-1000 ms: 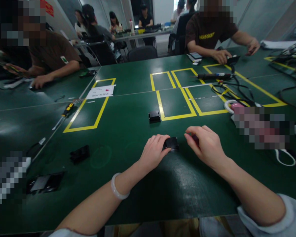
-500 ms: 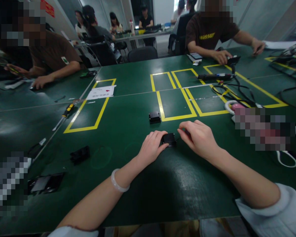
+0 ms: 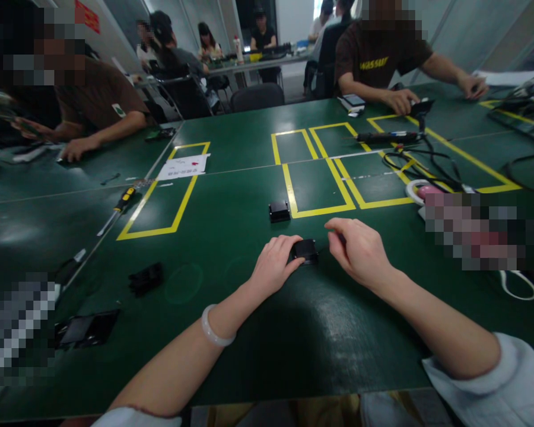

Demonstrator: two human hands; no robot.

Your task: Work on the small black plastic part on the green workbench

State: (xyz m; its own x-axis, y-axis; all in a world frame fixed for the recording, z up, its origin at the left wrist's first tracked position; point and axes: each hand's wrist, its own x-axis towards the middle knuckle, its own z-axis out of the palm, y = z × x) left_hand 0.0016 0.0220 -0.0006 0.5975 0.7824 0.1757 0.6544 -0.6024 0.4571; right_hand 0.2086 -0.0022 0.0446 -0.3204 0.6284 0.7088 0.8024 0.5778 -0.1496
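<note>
My left hand [image 3: 276, 264] rests on the green table [image 3: 231, 237], its fingers closed on the left side of a small black box [image 3: 305, 251] that lies flat in front of me. My right hand [image 3: 358, 252] hovers just right of the box without touching it. Its thumb and fingers are pinched together on something small and dark that I cannot make out. A white bangle [image 3: 213, 332] sits on my left wrist.
A second black box [image 3: 279, 211] lies by the yellow tape outlines [image 3: 315, 187]. A black part [image 3: 146, 279], a flat black tray [image 3: 86, 329] and a screwdriver [image 3: 120, 204] lie to the left. Cables [image 3: 427, 166] and a pen-like tool [image 3: 387, 137] lie at the right. Other people sit across the table.
Both hands and the black box have shifted slightly away from me. My right fingertips drew near the box, then pulled back a little. The far person's hand slid right.
</note>
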